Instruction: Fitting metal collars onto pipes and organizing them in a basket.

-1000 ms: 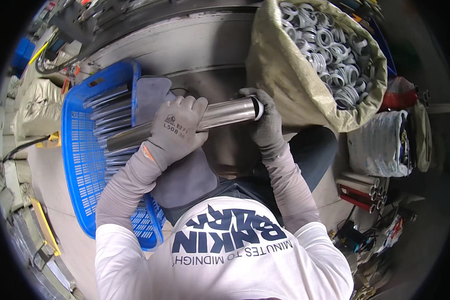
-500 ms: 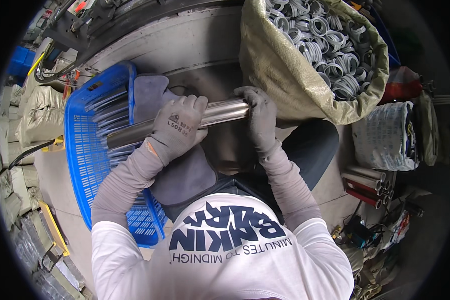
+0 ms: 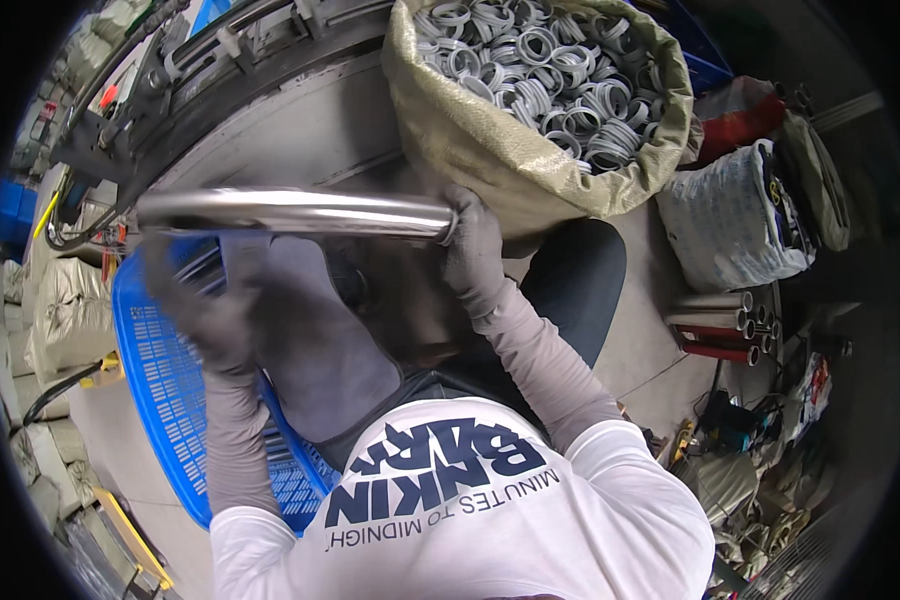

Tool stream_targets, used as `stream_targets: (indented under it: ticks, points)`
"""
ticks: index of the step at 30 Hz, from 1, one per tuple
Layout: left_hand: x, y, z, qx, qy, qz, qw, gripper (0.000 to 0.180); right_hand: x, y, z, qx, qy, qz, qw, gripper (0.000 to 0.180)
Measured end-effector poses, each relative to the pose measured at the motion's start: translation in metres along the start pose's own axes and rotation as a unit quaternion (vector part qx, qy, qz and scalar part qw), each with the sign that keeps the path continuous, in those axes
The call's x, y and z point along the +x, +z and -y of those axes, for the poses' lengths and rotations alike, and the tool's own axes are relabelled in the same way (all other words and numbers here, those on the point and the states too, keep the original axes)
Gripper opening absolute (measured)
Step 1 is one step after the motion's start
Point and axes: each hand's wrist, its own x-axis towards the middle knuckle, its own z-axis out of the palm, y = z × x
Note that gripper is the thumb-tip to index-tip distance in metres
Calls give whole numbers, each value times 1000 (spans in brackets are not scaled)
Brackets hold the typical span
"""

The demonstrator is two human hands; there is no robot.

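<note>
A long shiny metal tube [image 3: 310, 211] lies crosswise in front of me, its left half blurred by motion. My right hand [image 3: 473, 248], in a grey work glove, is closed around the tube's right end. Just below the left end is my gloved left hand [image 3: 210, 305], strongly smeared; its thumb and fingers point up toward the tube, and whether they touch it is unclear. Under that hand stands a blue plastic basket [image 3: 160, 350] with more metal tubes inside, partly hidden by my arm. A grey pad [image 3: 320, 340] lies over my left leg, beside the basket.
Ahead on the right stands a large woven sack [image 3: 450, 120] full of grey rings [image 3: 570, 75]. Dark machinery [image 3: 160, 90] runs along the far left. To the right are a stuffed white bag [image 3: 735, 220] and stacked tubes [image 3: 710, 320]. Wrapped packages [image 3: 75, 315] line the left.
My left hand has slid off the tube's middle, dropping left and below its end. The tube has moved left and levelled out, rising clear of the basket. My right hand keeps its end. The view has shifted.
</note>
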Motion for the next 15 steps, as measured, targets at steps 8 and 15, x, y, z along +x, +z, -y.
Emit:
stream_targets:
  ticks: [8, 15]
  points:
    - [56, -7, 5, -601, -355, -98, 709, 53, 38, -9, 101, 84, -24, 116, 989, 27]
    - [64, -46, 5, -210, -247, 229, 918, 55, 217, -157, 24, -542, 4, -30, 840, 38]
